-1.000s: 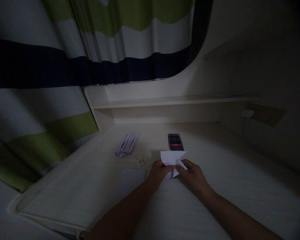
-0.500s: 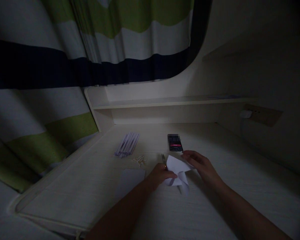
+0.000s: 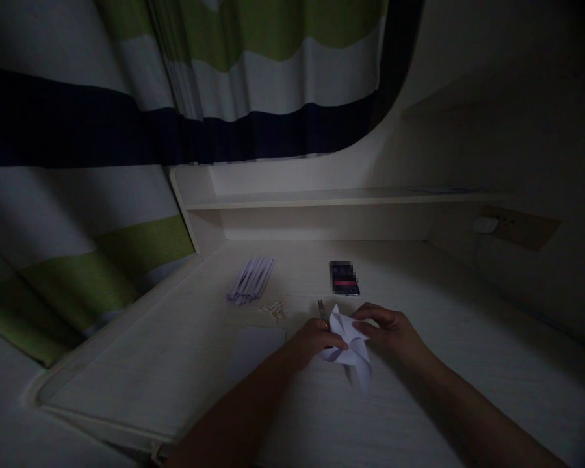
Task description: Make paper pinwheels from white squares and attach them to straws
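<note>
A white paper pinwheel (image 3: 357, 354) with its corners bent inward is between my two hands, over the desk. My left hand (image 3: 316, 341) grips it from the left, the thumb pressed near its middle. From the right, my right hand (image 3: 385, 326) pinches one bent corner between thumb and fingers. A pair of scissors (image 3: 322, 309) lies just beyond my left hand, its blades pointing away and its handles hidden behind the hand. White sheets of paper (image 3: 256, 348) rest left of my left forearm, partly covered by it.
On the desk (image 3: 175, 364), a bundle of rolled paper sticks (image 3: 251, 279) lies at the back left. Several small pale pieces (image 3: 275, 310) are scattered before it. Behind my hands lies a phone (image 3: 344, 279). A low shelf (image 3: 322, 200) runs along the back; a curtain (image 3: 141, 214) hangs left.
My right hand has brought a paper corner inward toward the pinwheel's middle, where it stood out flat before. My left hand keeps its hold. The view has shifted slightly.
</note>
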Demonstrator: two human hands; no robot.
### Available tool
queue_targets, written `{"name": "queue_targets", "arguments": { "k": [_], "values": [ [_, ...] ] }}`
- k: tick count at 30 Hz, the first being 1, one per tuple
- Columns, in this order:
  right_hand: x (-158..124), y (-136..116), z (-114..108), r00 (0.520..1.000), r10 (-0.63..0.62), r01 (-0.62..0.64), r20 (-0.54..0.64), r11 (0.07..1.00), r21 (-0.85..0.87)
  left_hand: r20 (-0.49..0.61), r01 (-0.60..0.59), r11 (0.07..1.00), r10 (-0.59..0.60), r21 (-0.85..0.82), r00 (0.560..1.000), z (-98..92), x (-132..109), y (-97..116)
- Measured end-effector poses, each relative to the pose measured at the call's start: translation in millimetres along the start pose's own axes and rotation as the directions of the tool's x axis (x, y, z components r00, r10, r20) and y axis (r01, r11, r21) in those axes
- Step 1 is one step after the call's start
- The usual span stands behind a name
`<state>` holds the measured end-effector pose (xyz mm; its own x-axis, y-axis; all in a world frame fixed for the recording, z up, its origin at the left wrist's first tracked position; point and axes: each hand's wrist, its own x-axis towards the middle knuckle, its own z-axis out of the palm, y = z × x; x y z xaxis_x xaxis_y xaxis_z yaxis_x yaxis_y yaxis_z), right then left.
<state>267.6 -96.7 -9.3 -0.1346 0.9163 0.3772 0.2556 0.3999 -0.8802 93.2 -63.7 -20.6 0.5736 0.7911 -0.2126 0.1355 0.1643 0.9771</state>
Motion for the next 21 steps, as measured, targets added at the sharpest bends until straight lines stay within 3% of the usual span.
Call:
{"name": "queue_targets", "arguments": {
  "k": [6,10,21],
  "values": [
    [-3,-4,-3,0.955,-0.226,0.252,0.191,0.959,-0.129,-0.002,0.092,0.986,-0.093,-0.136,0.996,0.1,2,-2],
    [-4,-9,-8,0.914,-0.29,0.348,0.282,0.921,-0.179,0.086,0.088,0.976,-0.072,-0.2,0.994,-2.6,2,-4],
    [-6,-15,-9,0.898,-0.273,0.337,0.345,0.931,-0.141,0.075,0.102,0.976,-0.089,-0.195,0.993,-5.9,1,-4]
  ]
}}
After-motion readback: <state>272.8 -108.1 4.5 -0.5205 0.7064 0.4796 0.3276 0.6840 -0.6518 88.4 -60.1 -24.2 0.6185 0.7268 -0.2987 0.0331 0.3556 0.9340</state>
